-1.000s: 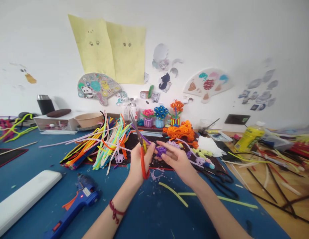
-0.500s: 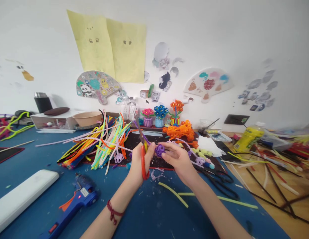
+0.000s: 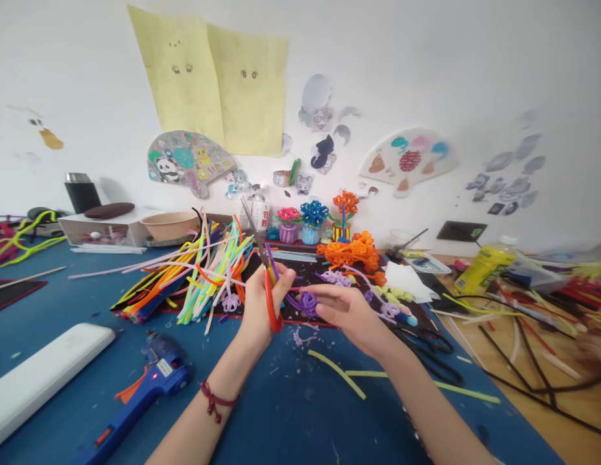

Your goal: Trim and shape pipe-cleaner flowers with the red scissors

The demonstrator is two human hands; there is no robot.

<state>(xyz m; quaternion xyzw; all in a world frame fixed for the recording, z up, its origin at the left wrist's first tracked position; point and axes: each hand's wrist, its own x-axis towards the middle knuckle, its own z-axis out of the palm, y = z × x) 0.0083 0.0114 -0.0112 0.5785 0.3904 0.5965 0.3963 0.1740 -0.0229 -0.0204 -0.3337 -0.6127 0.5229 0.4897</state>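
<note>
My left hand (image 3: 266, 294) is closed around a pair of scissors (image 3: 270, 290) with orange handles, the blades pointing up and away. A purple pipe cleaner strip (image 3: 272, 257) rises beside the blades at the same hand. To its right, my right hand (image 3: 351, 313) pinches a looped purple pipe cleaner piece (image 3: 308, 303) between thumb and fingers. A short purple end sticks out of that piece toward my left hand. Lilac looped pieces (image 3: 335, 278) lie on the dark mat behind my right hand.
Bundled coloured pipe cleaners (image 3: 216, 278) lie left of my hands. A blue glue gun (image 3: 155, 381) and a white case (image 3: 48, 381) are at front left. Black scissors (image 3: 431, 355) lie at right. Behind stand small potted flowers (image 3: 311, 226). Another person's hand (image 3: 596, 349) shows at the right edge.
My left hand has moved left with the scissors, opening a gap between the hands. The looped purple piece stays in my right hand, now more visible.
</note>
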